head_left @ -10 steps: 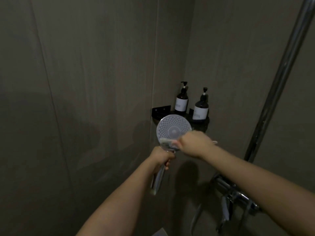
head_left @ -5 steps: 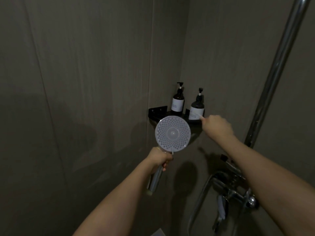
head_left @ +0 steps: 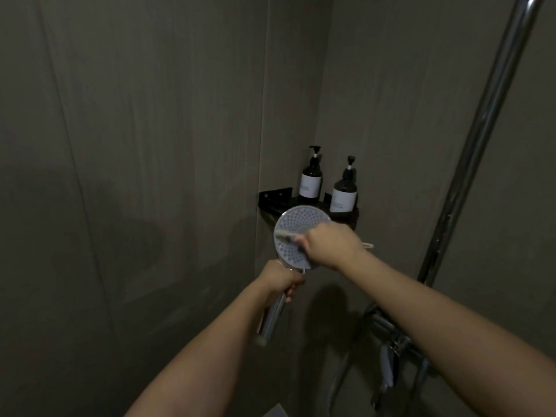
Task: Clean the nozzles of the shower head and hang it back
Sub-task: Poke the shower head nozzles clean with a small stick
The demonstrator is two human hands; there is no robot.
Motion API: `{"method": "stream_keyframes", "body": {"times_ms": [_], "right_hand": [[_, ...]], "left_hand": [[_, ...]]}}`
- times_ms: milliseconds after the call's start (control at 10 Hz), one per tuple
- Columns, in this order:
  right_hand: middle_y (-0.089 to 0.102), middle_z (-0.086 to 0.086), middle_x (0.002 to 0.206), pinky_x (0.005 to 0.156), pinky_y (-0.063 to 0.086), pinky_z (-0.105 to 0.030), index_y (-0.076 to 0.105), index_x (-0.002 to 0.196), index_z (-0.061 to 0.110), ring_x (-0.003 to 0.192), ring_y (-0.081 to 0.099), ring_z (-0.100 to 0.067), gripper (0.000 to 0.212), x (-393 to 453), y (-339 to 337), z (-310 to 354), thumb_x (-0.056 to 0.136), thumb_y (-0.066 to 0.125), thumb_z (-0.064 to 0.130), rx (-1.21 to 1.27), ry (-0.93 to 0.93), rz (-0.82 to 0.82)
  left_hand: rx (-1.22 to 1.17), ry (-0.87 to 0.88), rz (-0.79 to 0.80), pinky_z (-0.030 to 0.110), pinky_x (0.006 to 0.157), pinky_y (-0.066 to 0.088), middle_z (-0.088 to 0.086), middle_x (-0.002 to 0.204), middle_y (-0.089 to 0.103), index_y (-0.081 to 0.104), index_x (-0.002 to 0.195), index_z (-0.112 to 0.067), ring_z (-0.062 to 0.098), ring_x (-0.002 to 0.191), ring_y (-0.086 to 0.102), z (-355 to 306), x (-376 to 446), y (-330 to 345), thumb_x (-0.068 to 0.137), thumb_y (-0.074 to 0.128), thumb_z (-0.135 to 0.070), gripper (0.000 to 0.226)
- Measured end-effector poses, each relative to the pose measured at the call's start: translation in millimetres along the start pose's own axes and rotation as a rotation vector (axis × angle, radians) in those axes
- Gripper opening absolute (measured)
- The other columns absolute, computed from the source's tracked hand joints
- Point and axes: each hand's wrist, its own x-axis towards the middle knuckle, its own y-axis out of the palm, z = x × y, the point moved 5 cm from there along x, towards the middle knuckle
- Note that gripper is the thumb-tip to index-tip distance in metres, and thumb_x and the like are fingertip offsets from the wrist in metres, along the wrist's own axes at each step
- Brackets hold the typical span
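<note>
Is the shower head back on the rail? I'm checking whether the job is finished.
No, the left hand holds the shower head by its handle while the right hand brushes its face.

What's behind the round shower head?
Behind the shower head is a black corner shelf holding two pump bottles. The shelf's middle is covered by the head and the right hand.

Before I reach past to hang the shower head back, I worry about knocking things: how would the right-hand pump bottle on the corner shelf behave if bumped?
The right pump bottle looks tall over a narrow base, so it may tip. It stands close to the corner shelf front edge, so it could fall off. Its round body would probably roll.
</note>
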Motion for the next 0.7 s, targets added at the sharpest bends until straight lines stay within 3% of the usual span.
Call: {"method": "stream_keyframes", "body": {"times_ms": [100,200,300,400,500,600,700], "right_hand": [[0.054,-0.010,0.082,0.065,0.042,-0.033,0.060,0.112,0.010,0.077,0.055,-0.028,0.039,10.8,-15.9,-52.8,0.097,0.032,0.032,0.121,0.327,-0.042],[0.058,-0.010,0.083,0.064,0.044,-0.033,0.060,0.101,0.010,0.079,0.060,-0.028,0.040,5.6,-10.9,-19.9,0.098,0.030,0.037,0.110,0.206,-0.025],[0.054,-0.005,0.078,0.058,0.041,-0.030,0.059,0.107,0.014,0.068,0.054,-0.020,0.035,3.8,1.9,6.2,0.098,0.033,0.035,0.104,0.139,0.019],[0.062,-0.019,0.104,0.075,0.043,-0.038,0.060,0.107,0.003,0.096,0.059,-0.035,0.039,15.4,-18.7,-61.3,0.097,0.034,0.030,0.389,0.467,-0.092],[0.062,-0.015,0.096,0.074,0.044,-0.036,0.060,0.097,0.011,0.094,0.060,-0.033,0.036,8.2,-29.2,-31.2,0.096,0.034,0.036,0.301,0.309,-0.111],[0.055,-0.005,0.081,0.061,0.047,-0.030,0.057,0.106,0.018,0.071,0.054,-0.018,0.028,6.9,2.1,17.5,0.099,0.035,0.032,0.100,0.092,0.053],[0.056,-0.007,0.083,0.061,0.041,-0.028,0.058,0.112,0.006,0.071,0.055,-0.021,0.035,16.3,-6.1,-56.6,0.097,0.037,0.029,0.186,0.429,0.022]], "left_hand": [[0.020,-0.005,0.004,0.015,0.030,0.033,-0.002,0.028,0.039,0.041,0.052,-0.010,0.008,0.023,0.034,-0.3,-4.1,-3.3,0.077,0.056,0.010,0.035],[0.034,0.003,-0.014,0.015,0.029,0.032,-0.003,0.027,0.038,0.039,0.051,-0.009,0.008,0.022,0.034,0.5,-1.6,-8.9,0.077,0.056,0.011,0.037],[0.063,0.007,0.002,0.016,0.029,0.033,-0.002,0.027,0.039,0.041,0.052,-0.008,0.009,0.022,0.034,0.4,0.1,-5.3,0.077,0.056,0.010,0.035],[0.079,-0.011,0.016,0.017,0.031,0.036,0.000,0.029,0.040,0.042,0.051,-0.008,0.010,0.024,0.036,2.9,-4.2,-7.3,0.076,0.058,0.009,0.034],[0.078,-0.014,-0.023,0.017,0.030,0.036,-0.001,0.030,0.041,0.045,0.053,-0.007,0.010,0.024,0.036,3.9,-1.2,-14.6,0.075,0.057,0.009,0.029],[0.093,-0.002,-0.012,0.019,0.031,0.036,-0.001,0.029,0.041,0.042,0.052,-0.008,0.010,0.024,0.035,2.3,0.4,-11.5,0.075,0.056,0.009,0.032],[0.115,-0.002,0.006,0.018,0.031,0.036,-0.001,0.030,0.042,0.044,0.053,-0.008,0.010,0.025,0.037,2.9,-2.4,-13.2,0.075,0.057,0.009,0.030]]}}
